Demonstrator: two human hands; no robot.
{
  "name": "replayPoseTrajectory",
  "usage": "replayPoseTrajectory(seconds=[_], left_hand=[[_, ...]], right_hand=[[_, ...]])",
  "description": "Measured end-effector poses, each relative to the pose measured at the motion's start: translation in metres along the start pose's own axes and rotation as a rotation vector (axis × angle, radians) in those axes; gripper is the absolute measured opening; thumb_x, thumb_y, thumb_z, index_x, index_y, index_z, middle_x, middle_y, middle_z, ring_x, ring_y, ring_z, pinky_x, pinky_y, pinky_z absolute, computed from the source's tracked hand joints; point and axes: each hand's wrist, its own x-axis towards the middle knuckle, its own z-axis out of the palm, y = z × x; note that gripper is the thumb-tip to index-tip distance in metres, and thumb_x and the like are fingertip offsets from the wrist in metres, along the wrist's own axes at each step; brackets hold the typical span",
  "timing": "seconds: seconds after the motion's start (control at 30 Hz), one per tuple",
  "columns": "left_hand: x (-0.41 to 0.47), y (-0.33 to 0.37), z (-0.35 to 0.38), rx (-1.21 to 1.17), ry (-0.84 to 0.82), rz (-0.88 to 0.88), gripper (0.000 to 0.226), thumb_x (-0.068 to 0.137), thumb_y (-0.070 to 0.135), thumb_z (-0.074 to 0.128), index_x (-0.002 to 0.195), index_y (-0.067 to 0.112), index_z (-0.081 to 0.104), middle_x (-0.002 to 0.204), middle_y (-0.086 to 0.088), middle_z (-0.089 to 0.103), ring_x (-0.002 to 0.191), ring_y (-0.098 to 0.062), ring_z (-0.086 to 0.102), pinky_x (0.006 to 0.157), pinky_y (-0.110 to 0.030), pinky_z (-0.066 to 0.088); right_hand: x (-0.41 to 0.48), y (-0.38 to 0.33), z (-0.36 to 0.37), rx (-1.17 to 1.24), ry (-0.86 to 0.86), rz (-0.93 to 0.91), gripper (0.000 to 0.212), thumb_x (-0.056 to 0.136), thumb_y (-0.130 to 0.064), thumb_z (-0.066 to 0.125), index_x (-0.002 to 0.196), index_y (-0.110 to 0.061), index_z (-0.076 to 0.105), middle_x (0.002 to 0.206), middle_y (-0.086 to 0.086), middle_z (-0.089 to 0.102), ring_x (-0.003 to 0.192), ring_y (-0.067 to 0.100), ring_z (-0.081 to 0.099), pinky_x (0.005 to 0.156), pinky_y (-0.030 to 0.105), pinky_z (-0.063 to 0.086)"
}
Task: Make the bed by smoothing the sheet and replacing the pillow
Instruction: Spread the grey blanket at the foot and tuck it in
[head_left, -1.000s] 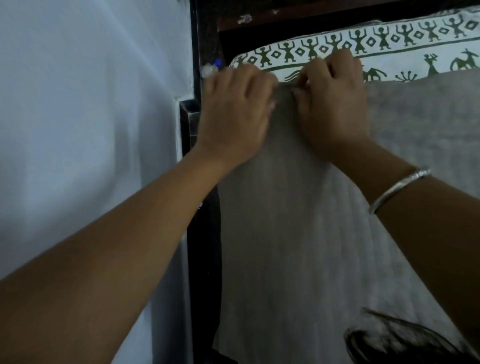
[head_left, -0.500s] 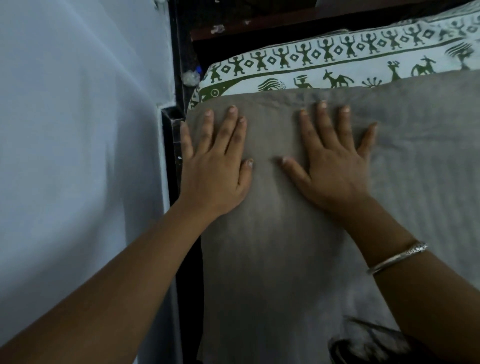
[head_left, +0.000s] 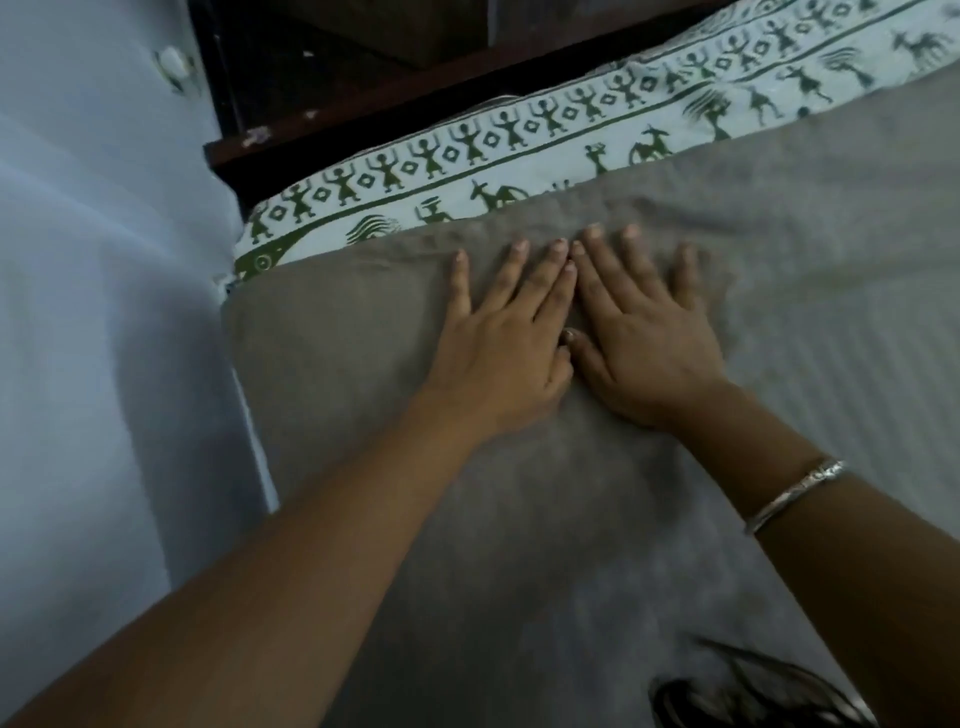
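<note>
A grey sheet (head_left: 519, 545) fills the bottom and middle of the frame, with a pale wall (head_left: 104, 364) on the left. In the middle, the left hand (head_left: 498, 353) and right hand (head_left: 649, 348) press flat on it, touching side by side, fingers straight and a little spread. Above them lies a white cloth (head_left: 519, 150) with green figures.

No words, numbers, labels or brand names can be read anywhere in view. The printed sheet (head_left: 545, 156) at the head of the bed carries only pictures in dark green on white: a row of small figures with raised arms set between diamonds, and below them animals and other figures. The bangle (head_left: 795, 493) bears a fine raised pattern too small to make out as lettering.
</note>
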Motion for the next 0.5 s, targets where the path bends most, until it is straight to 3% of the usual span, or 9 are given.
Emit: replayPoseTrajectory(seconds=[0.07, 0.13, 0.2, 0.27, 0.33, 0.4, 0.5], left_hand=[[0.012, 0.005, 0.004, 0.011, -0.014, -0.054, 0.072, 0.094, 0.051, 0.027, 0.152, 0.019, 0.0, 0.16, 0.004, -0.007, 0.147, -0.02, -0.009, 0.111, -0.063, -0.008], [0.02, 0.009, 0.005, 0.045, -0.001, -0.147, 0.077, 0.092, 0.055, 0.028, 0.152, 0.017, 0.0, 0.16, 0.0, -0.007, 0.146, -0.027, -0.008, 0.106, -0.067, -0.01], [0.028, 0.023, 0.004, 0.048, 0.038, -0.096, 0.079, 0.088, 0.055, 0.027, 0.152, 0.013, 0.005, 0.16, -0.006, -0.001, 0.145, -0.036, -0.002, 0.104, -0.068, -0.009], [0.037, 0.039, 0.007, 0.051, 0.026, 0.092, 0.081, 0.082, 0.052, 0.024, 0.151, 0.012, 0.013, 0.16, -0.006, 0.009, 0.146, -0.034, 0.009, 0.107, -0.068, -0.002], [0.046, 0.043, 0.011, 0.075, 0.0, 0.131, 0.084, 0.08, 0.057, 0.02, 0.152, 0.014, 0.012, 0.16, -0.005, 0.011, 0.146, -0.031, 0.011, 0.109, -0.066, 0.002], [0.054, 0.037, 0.013, 0.096, -0.008, -0.008, 0.089, 0.08, 0.067, 0.014, 0.152, 0.016, 0.005, 0.16, -0.004, 0.002, 0.146, -0.033, 0.003, 0.109, -0.064, -0.003], [0.067, 0.043, 0.006, 0.073, 0.018, -0.158, 0.091, 0.083, 0.071, 0.014, 0.151, 0.013, 0.0, 0.16, -0.01, -0.003, 0.144, -0.04, -0.004, 0.106, -0.067, -0.007]], right_hand=[[0.0, 0.021, -0.002, 0.001, -0.003, -0.024, 0.074, 0.09, -0.063, 0.014, 0.153, -0.023, 0.01, 0.16, 0.0, 0.009, 0.147, 0.027, 0.004, 0.111, 0.061, 0.0], [0.004, 0.048, -0.005, 0.012, 0.009, 0.134, 0.079, 0.087, -0.069, 0.012, 0.153, -0.027, 0.002, 0.16, -0.005, -0.001, 0.147, 0.025, -0.004, 0.111, 0.061, -0.006], [0.01, 0.059, -0.007, 0.022, 0.018, 0.238, 0.08, 0.086, -0.068, 0.011, 0.153, -0.025, -0.002, 0.16, -0.002, -0.006, 0.147, 0.028, -0.009, 0.11, 0.06, -0.009], [0.015, 0.056, -0.007, 0.042, 0.03, 0.154, 0.074, 0.09, -0.059, 0.011, 0.153, -0.022, -0.001, 0.16, 0.002, -0.005, 0.147, 0.025, -0.009, 0.112, 0.056, -0.01], [0.014, 0.062, -0.006, 0.023, 0.019, 0.016, 0.074, 0.09, -0.058, 0.009, 0.153, -0.019, 0.003, 0.161, 0.001, 0.001, 0.147, 0.019, -0.004, 0.114, 0.054, -0.007], [0.014, 0.086, -0.008, -0.036, -0.003, -0.028, 0.082, 0.085, -0.07, 0.007, 0.153, -0.024, 0.003, 0.16, -0.003, 0.002, 0.147, 0.021, -0.002, 0.114, 0.057, -0.004], [0.013, 0.127, -0.014, 0.018, -0.009, 0.263, 0.083, 0.083, -0.077, 0.011, 0.151, -0.032, -0.005, 0.161, -0.002, -0.006, 0.147, 0.028, -0.007, 0.11, 0.063, -0.007]])
